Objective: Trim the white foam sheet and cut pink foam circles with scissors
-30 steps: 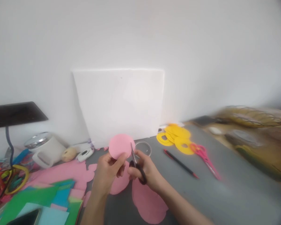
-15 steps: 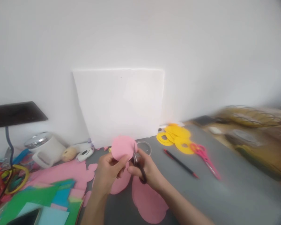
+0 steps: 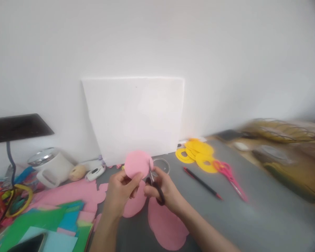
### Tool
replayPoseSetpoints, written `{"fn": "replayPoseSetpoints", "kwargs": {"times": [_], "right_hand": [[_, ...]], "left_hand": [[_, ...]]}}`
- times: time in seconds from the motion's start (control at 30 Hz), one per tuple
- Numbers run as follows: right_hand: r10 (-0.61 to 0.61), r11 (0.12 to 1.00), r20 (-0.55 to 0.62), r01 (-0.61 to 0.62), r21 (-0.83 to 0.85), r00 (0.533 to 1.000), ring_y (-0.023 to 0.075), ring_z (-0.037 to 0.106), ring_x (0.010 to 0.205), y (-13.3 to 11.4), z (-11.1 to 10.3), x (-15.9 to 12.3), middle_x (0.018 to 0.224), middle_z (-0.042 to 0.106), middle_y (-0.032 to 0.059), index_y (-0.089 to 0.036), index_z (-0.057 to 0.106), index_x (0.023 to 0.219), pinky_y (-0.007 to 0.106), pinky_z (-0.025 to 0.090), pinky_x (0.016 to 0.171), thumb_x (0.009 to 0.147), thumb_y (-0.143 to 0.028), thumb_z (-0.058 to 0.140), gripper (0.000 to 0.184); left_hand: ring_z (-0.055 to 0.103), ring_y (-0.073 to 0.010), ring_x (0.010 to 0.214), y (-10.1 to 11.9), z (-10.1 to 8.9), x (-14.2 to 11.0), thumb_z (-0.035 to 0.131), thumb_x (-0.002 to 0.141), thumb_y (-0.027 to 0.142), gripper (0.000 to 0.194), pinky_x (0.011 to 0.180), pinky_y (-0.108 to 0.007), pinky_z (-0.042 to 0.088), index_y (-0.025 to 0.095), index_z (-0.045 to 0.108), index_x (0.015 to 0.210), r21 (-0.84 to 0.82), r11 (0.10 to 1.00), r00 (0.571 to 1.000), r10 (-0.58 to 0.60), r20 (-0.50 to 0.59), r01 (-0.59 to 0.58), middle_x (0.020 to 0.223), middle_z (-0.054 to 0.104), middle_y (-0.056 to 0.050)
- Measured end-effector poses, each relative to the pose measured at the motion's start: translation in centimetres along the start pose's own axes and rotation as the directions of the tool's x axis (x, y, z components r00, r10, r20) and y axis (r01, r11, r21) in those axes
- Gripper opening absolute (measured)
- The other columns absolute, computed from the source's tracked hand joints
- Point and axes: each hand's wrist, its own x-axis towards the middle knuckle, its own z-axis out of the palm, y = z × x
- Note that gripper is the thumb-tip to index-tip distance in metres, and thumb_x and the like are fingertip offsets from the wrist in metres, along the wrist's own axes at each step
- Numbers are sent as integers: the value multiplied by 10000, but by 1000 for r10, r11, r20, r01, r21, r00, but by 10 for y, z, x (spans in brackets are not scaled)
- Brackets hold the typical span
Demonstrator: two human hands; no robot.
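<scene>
Between thumb and fingers, my left hand pinches a round pink paper disc, held up above the grey table. My right hand is closed around dark-handled scissors, fingers through the loops. The metal blades meet the disc's right edge. Under my hands lie more pink paper shapes: a rounded piece partly hidden by my left hand and a larger one below my right wrist.
Yellow paper rings, pink scissors and a black pencil lie to the right. A white board leans on the wall. Coloured paper sheets, a white mug and a phone are at left.
The pink disc and the scissors have shifted very slightly in my hands, with the blades still at the disc's right edge. Everything else stays in place.
</scene>
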Motion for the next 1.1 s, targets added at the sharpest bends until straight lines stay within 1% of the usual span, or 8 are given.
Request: {"fn": "replayPoseSetpoints", "kwargs": {"times": [0.17,0.3,0.43,0.53,0.6,0.73,0.93,1.1], "right_hand": [[15,1000,-9,-15,1,1000,88,447,486,1,-1,-1,513,474,-96,-175,486,1024,218,376,501,629,-402,820,566],[17,1000,-13,-17,-13,1000,102,488,499,4,-2,0,520,498,-87,-176,486,1034,217,375,498,634,-400,821,567],[11,1000,11,-11,0,1000,93,452,503,6,-1,1,565,530,-68,-180,488,1041,220,354,498,641,-413,813,566],[-15,1000,38,15,1,999,74,373,505,5,-1,1,580,493,-78,-185,489,1036,207,292,487,646,-407,812,552],[-37,999,31,37,-2,999,73,359,525,4,-2,1,602,473,-79,-188,491,1013,208,280,497,631,-398,824,549],[-56,998,17,56,13,998,77,375,550,1,-2,1,640,471,-69,-181,486,993,214,291,518,599,-392,843,571],[-71,997,38,71,14,997,66,321,526,2,-3,1,587,416,-91,-180,486,976,206,241,493,648,-382,819,509],[-58,998,23,57,19,998,58,296,510,2,-2,1,572,416,-95,-177,485,970,201,212,474,647,-368,819,503]], "left_hand": [[378,-72,387,-2,-2,0,706,656,280,205,418,-216,297,164,562,568,-8,1000,1000,11,-6,-11,398,442,70],[408,-76,392,-1,-1,-1,676,717,343,252,415,-219,324,166,561,579,-40,999,1000,22,19,-21,437,480,54],[439,-86,388,-2,1,-1,648,743,383,279,398,-232,346,162,578,589,-80,997,1000,1,31,1,505,552,22],[408,-76,376,-4,0,0,698,689,328,266,401,-220,325,165,548,542,-38,999,1000,-8,-15,7,426,482,51],[391,-70,371,-5,-1,0,707,675,331,282,402,-215,310,167,532,527,-6,1000,1000,-8,-3,8,402,451,62],[382,-69,367,-4,-2,1,690,686,364,307,405,-212,302,168,521,520,22,1000,1000,-10,24,10,387,431,65],[372,-67,374,-2,-1,0,696,678,364,285,405,-208,292,166,531,559,14,1000,1000,-16,26,15,393,430,70],[376,-63,376,-1,-1,0,698,679,369,292,408,-204,295,163,526,564,8,1000,1000,-12,25,11,405,439,70]]}}
